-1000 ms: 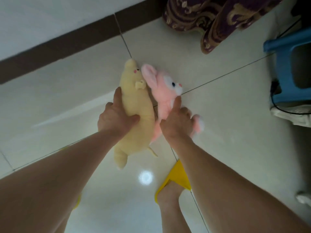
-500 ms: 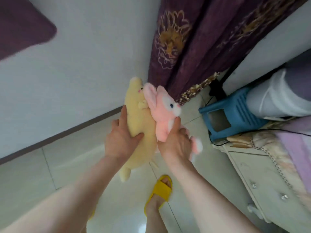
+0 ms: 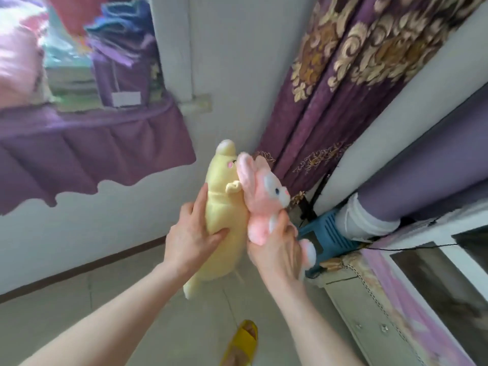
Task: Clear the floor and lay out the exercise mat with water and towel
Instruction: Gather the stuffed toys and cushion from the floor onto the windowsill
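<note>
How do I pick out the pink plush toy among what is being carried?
Find the purple curtain with gold flowers, upper right. Just left of its lower end, two plush toys are held side by side, touching. The pink rabbit is the one in the right hand: smaller, white-faced, unlike the long yellow plush in the left hand.

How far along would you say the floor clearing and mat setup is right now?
Early stage. Both toys are off the floor: the left hand grips the yellow plush, the right hand grips the pink rabbit. They need putting away; no mat, water or towel is laid out yet.
</note>
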